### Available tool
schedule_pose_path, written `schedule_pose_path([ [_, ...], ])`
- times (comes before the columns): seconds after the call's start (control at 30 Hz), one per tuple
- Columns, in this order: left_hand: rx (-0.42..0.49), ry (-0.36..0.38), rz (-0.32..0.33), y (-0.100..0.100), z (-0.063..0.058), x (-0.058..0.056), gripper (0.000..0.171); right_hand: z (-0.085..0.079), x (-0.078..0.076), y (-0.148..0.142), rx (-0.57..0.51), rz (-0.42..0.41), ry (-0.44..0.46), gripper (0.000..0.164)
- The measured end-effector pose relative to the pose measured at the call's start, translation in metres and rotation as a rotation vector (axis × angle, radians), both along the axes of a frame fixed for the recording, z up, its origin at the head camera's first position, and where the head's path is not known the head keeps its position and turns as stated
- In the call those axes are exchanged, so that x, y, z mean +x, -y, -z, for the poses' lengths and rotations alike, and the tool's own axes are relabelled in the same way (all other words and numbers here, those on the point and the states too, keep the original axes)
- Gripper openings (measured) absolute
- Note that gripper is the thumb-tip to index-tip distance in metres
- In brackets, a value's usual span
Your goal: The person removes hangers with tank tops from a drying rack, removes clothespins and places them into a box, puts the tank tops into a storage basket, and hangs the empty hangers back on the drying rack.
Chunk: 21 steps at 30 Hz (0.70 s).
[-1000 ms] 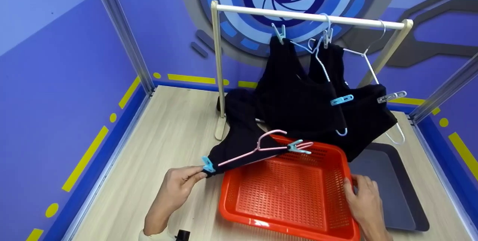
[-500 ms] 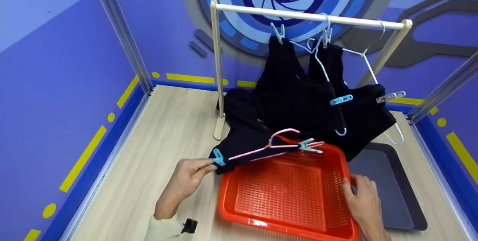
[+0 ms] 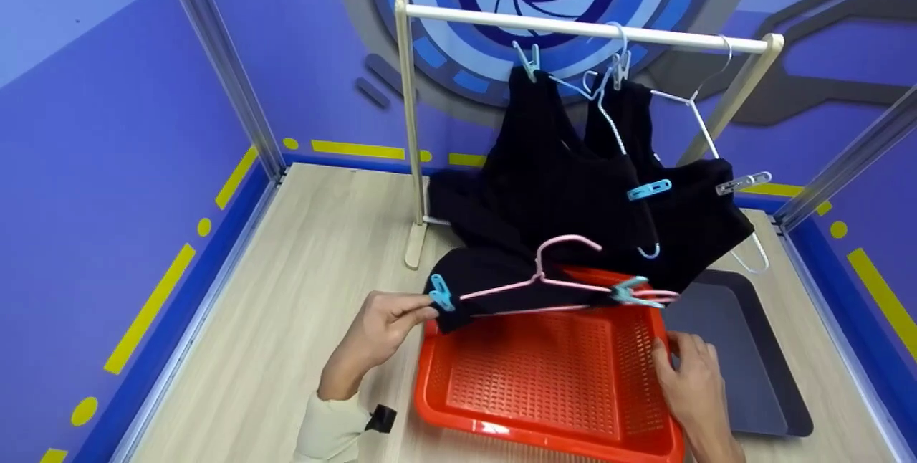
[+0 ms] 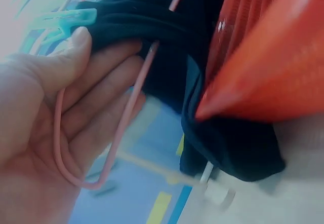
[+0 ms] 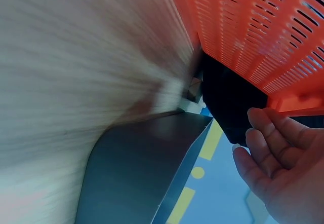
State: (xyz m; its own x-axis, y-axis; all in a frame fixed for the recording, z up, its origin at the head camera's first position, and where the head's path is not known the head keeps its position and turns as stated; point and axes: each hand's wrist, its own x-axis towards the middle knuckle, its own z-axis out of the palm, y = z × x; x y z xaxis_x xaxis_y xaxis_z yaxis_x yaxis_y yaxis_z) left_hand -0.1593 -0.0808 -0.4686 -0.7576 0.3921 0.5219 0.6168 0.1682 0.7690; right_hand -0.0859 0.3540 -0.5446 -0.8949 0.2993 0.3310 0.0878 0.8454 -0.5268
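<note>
You're pinching the black garment (image 3: 483, 269) with your left hand (image 3: 390, 323) beside a blue clip (image 3: 440, 293); its pink hanger (image 3: 539, 268) is spanning the far side of the red basket (image 3: 501, 428), whose rim your right hand (image 3: 691, 380) is gripping. You're apparently positioning the garment; the next move is probably calling for a careful lift, as hanging garments (image 3: 559, 180) are crowding behind.

Toward 7 o'clock in the head view, we wear a cream sleeve (image 3: 333, 428), creased, ending near the wrist; a small black block (image 3: 382, 418) juts from its 3 o'clock side. Our hands (image 3: 387, 328) are bare, as is the visible right forearm (image 3: 715, 441).
</note>
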Motion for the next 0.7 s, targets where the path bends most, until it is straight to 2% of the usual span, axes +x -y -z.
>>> schedule_pose_path([
  [0.13, 0.021, 0.016, 0.049, -0.013, -0.01, -0.001, 0.012, 0.0, 0.0, 0.0, -0.006, 0.008, 0.012, 0.026],
  [0.27, 0.027, 0.006, 0.08, -0.025, -0.008, -0.005, 0.009, 0.001, 0.0, 0.0, -0.013, 0.005, 0.015, 0.026],
  [0.4, 0.012, 0.004, 0.097, -0.034, 0.008, -0.014, 0.006, 0.002, 0.001, -0.001, -0.017, 0.003, 0.027, 0.027],
  [0.53, -0.025, 0.032, 0.077, -0.036, 0.028, -0.022, 0.005, 0.0, 0.0, -0.001, -0.022, 0.003, 0.048, 0.029],
  [0.7, -0.066, 0.063, 0.062, -0.035, 0.036, -0.027, 0.008, -0.001, 0.0, -0.002, -0.023, 0.0, 0.043, 0.029],
])
